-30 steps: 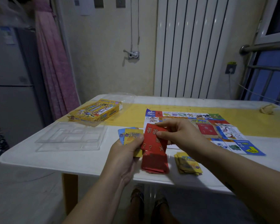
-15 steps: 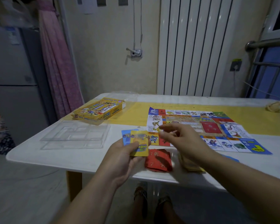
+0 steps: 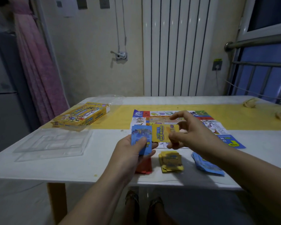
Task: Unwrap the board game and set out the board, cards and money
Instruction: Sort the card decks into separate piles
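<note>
from the head camera, the left hand (image 3: 136, 149) is raised over the near side of the white table (image 3: 55, 168), its thumb curled across the face of a small stack of blue cards (image 3: 141, 139) that it holds fanned slightly upward. just to its right, the right hand (image 3: 191, 133) pinches a single yellow card (image 3: 163, 133) by its right end, thumb beneath and fingers on top, the index finger lifted – the card is held level, its left edge touching the blue stack. the game board (image 3: 152, 116) lies unfolded and flat behind both hands, partly on the yellow table runner (image 3: 242, 120) and partly on the bare white top. three piles sit on the near edge of the table below the hands: a red pile (image 3: 144, 167) mostly hidden under the left wrist, a yellow pile (image 3: 170, 161) in the middle, and a blue pile (image 3: 208, 165) beside the right forearm. the yellow game box (image 3: 81, 116) lies at the far left, with a clear plastic tray (image 3: 53, 142) in front of it – the two are nearly touching.
</note>
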Demonstrator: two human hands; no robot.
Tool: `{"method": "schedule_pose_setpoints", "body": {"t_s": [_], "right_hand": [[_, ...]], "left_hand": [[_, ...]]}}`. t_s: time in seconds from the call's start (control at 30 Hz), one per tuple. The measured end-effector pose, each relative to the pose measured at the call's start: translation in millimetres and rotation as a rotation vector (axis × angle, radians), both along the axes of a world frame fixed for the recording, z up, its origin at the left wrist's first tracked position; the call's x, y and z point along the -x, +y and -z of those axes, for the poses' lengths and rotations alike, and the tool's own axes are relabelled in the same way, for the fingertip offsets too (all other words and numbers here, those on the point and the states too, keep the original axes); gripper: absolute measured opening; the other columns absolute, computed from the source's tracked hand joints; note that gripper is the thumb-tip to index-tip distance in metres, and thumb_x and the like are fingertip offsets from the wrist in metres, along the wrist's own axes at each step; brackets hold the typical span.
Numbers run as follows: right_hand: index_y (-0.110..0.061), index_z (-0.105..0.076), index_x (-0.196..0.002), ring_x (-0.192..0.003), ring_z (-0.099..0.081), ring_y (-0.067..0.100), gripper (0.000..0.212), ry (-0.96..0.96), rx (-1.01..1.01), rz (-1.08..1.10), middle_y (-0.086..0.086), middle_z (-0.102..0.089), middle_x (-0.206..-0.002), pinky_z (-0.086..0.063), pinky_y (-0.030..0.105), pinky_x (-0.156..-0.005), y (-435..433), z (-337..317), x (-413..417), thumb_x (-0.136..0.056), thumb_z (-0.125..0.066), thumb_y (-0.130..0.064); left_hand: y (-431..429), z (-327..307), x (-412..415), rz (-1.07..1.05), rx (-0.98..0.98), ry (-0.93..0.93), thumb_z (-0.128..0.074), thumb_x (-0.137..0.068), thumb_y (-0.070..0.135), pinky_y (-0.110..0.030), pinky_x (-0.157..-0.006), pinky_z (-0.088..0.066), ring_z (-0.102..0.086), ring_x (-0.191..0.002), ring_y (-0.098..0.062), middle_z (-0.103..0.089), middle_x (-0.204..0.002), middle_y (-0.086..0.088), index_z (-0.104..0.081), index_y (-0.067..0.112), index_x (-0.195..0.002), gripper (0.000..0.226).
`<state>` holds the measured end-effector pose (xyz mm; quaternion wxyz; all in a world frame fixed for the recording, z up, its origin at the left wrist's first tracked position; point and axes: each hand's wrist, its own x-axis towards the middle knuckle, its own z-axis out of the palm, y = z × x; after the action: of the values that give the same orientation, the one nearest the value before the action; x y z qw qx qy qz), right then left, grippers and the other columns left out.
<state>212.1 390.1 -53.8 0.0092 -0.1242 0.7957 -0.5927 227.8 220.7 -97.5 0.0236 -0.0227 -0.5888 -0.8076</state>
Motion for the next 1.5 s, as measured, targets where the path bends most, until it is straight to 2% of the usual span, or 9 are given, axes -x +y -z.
{"method": "schedule_pose_setpoints", "body": {"t_s": [0.27,0.4,0.53,0.77,0.93,1.07,1.2,1.37,1.5], "right_hand": [[-0.036,-0.047,-0.098,-0.073,-0.066,0.009,0.029,0.233,-0.582,-0.075,-0.004,-0.065,-0.084,-0.056,0.031,-0.070,11,1,-15,-0.084,-0.066,-0.019],[-0.043,-0.043,-0.121,-0.080,-0.064,0.005,0.040,0.154,-0.528,-0.054,-0.013,-0.062,-0.092,-0.053,0.029,-0.076,17,7,-9,-0.089,-0.063,-0.027],[-0.028,-0.056,-0.123,-0.075,-0.063,-0.001,0.034,0.105,-0.499,-0.021,-0.007,-0.063,-0.102,-0.046,0.012,-0.063,16,21,6,-0.090,-0.062,-0.024],[-0.038,-0.054,-0.128,-0.117,-0.041,0.015,0.047,0.275,-0.917,0.094,-0.004,-0.048,-0.123,-0.038,0.033,-0.098,5,43,20,-0.083,-0.065,-0.045],[-0.029,-0.061,-0.110,-0.077,-0.059,0.000,0.026,0.201,-0.229,-0.025,-0.011,-0.063,-0.092,-0.044,0.011,-0.062,5,6,11,-0.085,-0.065,-0.035],[-0.020,-0.065,-0.076,-0.057,-0.057,0.002,0.010,0.191,-0.307,-0.103,-0.004,-0.064,-0.065,-0.046,0.019,-0.056,8,-2,11,-0.080,-0.074,-0.017],[-0.021,-0.068,-0.074,-0.055,-0.057,0.000,0.012,0.149,-0.261,-0.068,-0.004,-0.068,-0.066,-0.045,0.015,-0.055,25,-4,12,-0.084,-0.069,-0.015],[-0.024,-0.068,-0.078,-0.055,-0.059,-0.002,0.011,0.185,-0.250,-0.016,-0.009,-0.069,-0.063,-0.045,0.013,-0.053,41,-3,6,-0.085,-0.068,-0.016],[-0.027,-0.063,-0.078,-0.071,-0.062,0.006,0.013,0.252,-0.219,0.094,-0.008,-0.069,-0.078,-0.045,0.010,-0.054,53,-6,-1,-0.084,-0.069,-0.017]], "left_hand": [[14,6,14,-0.069,0.079,0.010,-0.066,-0.084,0.013,-0.030,-0.066,-0.050,-0.068,-0.078,-0.021,-0.074,-0.089,-0.010,-0.066,0.013,-0.092,0.008],[14,6,17,-0.115,0.099,0.017,-0.067,-0.084,0.013,-0.037,-0.072,-0.053,-0.068,-0.082,-0.025,-0.074,-0.087,-0.007,-0.067,0.016,-0.089,0.006],[6,8,16,-0.153,0.093,-0.018,-0.067,-0.085,0.013,-0.043,-0.085,-0.051,-0.068,-0.082,-0.025,-0.075,-0.086,-0.007,-0.067,0.016,-0.088,0.004],[-1,10,10,-0.100,0.127,-0.041,-0.067,-0.085,0.009,-0.049,-0.090,-0.052,-0.069,-0.084,-0.027,-0.075,-0.089,-0.008,-0.066,0.015,-0.092,0.010],[5,6,7,0.006,0.245,0.030,-0.067,-0.082,0.004,-0.029,-0.070,-0.054,-0.070,-0.079,-0.017,-0.074,-0.091,-0.005,-0.064,0.013,-0.100,0.020],[16,0,4,0.123,0.297,0.093,-0.062,-0.087,0.007,-0.022,-0.063,-0.053,-0.070,-0.083,-0.015,-0.073,-0.096,-0.006,-0.061,0.017,-0.108,0.023],[18,-5,7,0.141,0.167,0.031,-0.047,-0.096,0.009,-0.023,-0.061,-0.055,-0.070,-0.076,-0.013,-0.072,-0.089,-0.008,-0.060,0.010,-0.100,0.013],[24,-8,13,0.043,0.423,0.168,-0.055,-0.093,0.010,-0.024,-0.061,-0.056,-0.069,-0.070,-0.014,-0.071,-0.080,-0.007,-0.062,0.011,-0.088,0.009],[44,-22,12,0.149,0.552,0.248,-0.039,-0.101,0.020,-0.023,-0.064,-0.054,-0.065,-0.061,-0.005,-0.068,-0.081,0.000,-0.059,0.019,-0.104,0.020]]}}
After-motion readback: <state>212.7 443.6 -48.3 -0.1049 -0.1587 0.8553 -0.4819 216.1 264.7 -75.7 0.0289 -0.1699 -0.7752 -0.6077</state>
